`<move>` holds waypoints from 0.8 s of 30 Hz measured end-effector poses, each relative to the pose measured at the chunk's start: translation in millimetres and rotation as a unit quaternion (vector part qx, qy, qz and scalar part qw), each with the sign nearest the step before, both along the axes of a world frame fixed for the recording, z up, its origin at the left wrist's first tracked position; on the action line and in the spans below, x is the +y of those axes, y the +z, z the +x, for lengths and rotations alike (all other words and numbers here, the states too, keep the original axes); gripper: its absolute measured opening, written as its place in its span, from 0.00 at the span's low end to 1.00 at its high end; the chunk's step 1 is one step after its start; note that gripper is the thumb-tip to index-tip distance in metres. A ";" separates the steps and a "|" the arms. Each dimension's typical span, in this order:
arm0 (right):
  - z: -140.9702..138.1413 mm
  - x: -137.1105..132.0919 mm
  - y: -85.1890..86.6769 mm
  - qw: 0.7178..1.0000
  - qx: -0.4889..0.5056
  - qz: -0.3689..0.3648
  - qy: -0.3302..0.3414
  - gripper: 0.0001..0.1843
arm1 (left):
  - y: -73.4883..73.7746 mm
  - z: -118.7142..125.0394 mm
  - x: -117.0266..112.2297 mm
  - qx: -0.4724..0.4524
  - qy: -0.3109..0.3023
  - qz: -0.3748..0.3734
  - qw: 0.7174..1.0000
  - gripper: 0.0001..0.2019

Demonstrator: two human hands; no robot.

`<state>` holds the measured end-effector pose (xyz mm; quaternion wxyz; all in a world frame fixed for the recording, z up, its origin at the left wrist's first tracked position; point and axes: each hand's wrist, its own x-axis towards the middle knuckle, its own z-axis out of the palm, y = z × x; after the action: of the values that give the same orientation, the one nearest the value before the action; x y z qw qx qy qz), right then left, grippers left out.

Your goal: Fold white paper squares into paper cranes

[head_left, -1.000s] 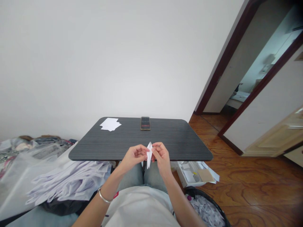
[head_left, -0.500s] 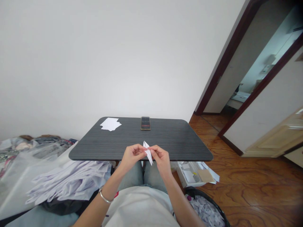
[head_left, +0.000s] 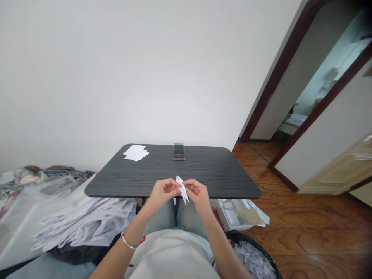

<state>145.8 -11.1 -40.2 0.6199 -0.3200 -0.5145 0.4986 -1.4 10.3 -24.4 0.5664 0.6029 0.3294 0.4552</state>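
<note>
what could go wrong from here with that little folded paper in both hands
The folded paper is pinched only by the fingertips of the left hand and right hand, in the air at the near edge of the table. A slip would likely drop it onto the lap or floor. Its thin pointed ends may bend or tear if the hands twist or pull too hard.

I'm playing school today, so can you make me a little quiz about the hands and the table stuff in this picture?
1. True or false: the left hand and the right hand both pinch the folded paper.
2. What sits near the far edge of the table? A) a phone B) a cup C) a book
3. Fill in: the loose white sheets lie at the table's far ___ corner.
Key: 1 true; 2 A; 3 left.
</note>
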 end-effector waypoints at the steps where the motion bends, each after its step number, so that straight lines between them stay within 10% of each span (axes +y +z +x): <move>1: 1.0 0.1 0.4 1.000 -0.011 0.009 -0.008 0.05 | -1.0 -0.1 0.3 0.002 -0.003 0.002 1.000 0.10; 24: 0.9 -0.6 0.8 1.000 0.004 -0.002 0.005 0.03 | -0.9 -0.6 -1.2 0.037 0.030 0.037 0.998 0.10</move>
<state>146.8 -11.8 -39.3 0.6188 -0.3171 -0.5125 0.5038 -2.0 9.1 -25.4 0.5173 0.6295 0.3515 0.4611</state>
